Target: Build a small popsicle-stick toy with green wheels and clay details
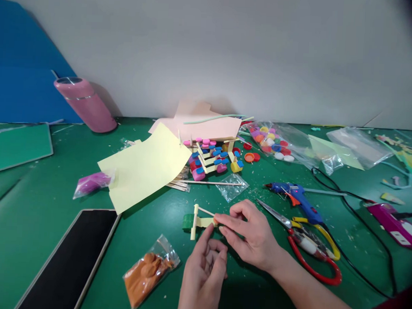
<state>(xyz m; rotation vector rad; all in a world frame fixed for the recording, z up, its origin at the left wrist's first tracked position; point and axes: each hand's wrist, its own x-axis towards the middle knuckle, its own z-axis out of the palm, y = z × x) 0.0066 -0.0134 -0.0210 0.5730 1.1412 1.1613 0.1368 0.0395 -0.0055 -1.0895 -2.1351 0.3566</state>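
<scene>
A small craft model lies on the table in front of me: a green bottle cap, a pale yellow foam strip and a short cream tube across it. A thin stick slants from the tube towards my right hand. My right hand pinches a small bit of orange clay at the strip's right end. With its index fingertip, my left hand touches the strip's near edge; its thumb stands apart and the other fingers are loosely curled. An orange clay packet lies to the left.
Scissors and a blue glue gun with its black cord lie on the right. Similar models, a yellow sheet and a bag of bottle caps are farther back. A dark tablet and a pink bottle stand left.
</scene>
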